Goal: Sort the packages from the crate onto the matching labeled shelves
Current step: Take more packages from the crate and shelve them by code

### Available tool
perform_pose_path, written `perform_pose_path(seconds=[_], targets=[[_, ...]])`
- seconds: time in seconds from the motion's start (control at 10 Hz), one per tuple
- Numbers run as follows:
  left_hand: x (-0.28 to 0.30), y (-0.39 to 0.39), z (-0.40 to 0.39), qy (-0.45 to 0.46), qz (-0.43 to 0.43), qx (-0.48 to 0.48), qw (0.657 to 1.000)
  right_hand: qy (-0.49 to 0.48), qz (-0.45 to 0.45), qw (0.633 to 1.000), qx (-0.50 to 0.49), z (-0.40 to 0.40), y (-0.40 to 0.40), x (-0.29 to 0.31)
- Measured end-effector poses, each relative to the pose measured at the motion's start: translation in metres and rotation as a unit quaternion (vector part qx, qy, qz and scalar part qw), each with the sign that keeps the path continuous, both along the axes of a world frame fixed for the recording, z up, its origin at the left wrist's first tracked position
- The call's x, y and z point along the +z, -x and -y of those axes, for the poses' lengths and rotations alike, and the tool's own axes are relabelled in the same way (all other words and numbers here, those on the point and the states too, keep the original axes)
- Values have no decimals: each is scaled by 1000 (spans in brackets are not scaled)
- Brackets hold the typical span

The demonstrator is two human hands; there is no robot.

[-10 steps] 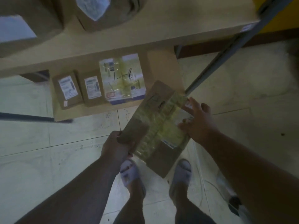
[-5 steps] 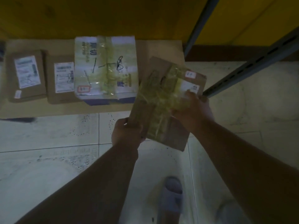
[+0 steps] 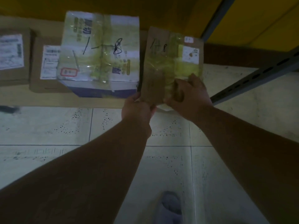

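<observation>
Head view, looking down at a low shelf [image 3: 48,101]. Brown package [image 3: 163,68] marked 1-8, laid flat at the shelf's right end, just beside a white box [image 3: 100,50] also marked 1-8, so likely matched by that mark. Left hand [image 3: 137,109] closed on the package's near left corner; right hand [image 3: 192,92] curled over its near edge, probably to square it against the neighbour. Further left on the same shelf, two brown labelled boxes [image 3: 37,67]. No crate in sight. Tiled floor [image 3: 161,159] below.
</observation>
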State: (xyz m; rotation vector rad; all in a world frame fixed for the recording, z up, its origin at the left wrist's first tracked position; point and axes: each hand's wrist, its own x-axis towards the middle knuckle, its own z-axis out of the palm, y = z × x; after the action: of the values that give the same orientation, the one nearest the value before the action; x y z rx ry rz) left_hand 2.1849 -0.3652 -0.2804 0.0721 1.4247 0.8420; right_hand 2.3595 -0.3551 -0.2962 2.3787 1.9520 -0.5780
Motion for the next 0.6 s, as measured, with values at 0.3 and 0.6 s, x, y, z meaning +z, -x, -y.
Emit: perform_pose_path(seconds=[0.3, 0.6], targets=[[2, 7, 1, -102, -186, -220, 952, 30, -5, 999, 42, -47, -8, 10], [129, 75, 73, -225, -423, -445, 757, -64, -58, 996, 2, 76, 69, 146]])
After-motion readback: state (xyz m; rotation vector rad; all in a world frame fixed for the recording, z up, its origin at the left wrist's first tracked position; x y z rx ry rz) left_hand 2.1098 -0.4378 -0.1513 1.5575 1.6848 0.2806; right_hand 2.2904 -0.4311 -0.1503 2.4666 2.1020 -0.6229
